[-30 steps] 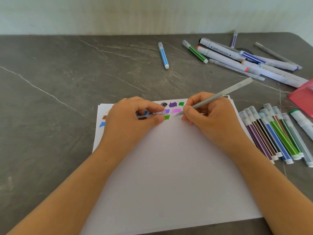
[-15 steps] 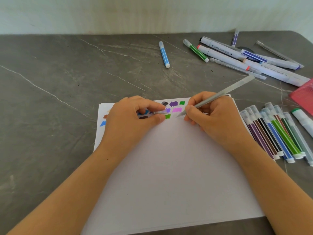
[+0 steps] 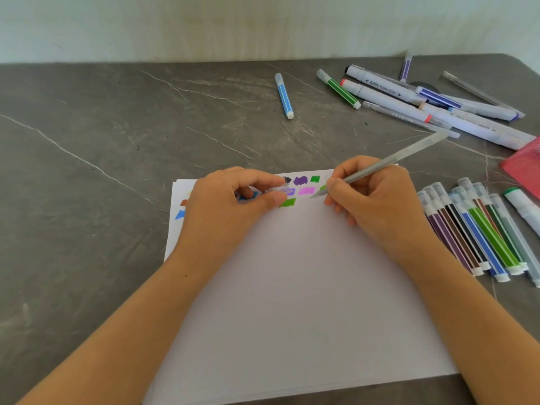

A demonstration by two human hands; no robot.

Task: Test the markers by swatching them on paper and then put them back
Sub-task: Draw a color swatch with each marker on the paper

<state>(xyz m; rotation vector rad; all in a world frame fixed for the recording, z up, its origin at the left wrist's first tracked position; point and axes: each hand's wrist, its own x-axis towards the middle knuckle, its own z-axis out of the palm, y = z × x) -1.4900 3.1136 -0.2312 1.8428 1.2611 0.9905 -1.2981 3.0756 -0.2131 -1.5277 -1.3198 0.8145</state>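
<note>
Slightly rightward now, right hand [image 3: 380, 209] grips grey pen [image 3: 390, 162]; left hand [image 3: 223, 207] pinches clear cap [image 3: 276, 189].

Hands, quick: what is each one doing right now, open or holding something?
Left hand: pinches a clear cap.
Right hand: grips a grey pen, tip down near the paper.

Prob. a home desk or craft spot: grey marble-look table [image 3: 87, 127] against a plain pale wall [image 3: 204, 24], loose markers [image 3: 382, 87] scattered, paper [image 3: 292, 287] w/ colour swatches [image 3: 306, 190].
</note>
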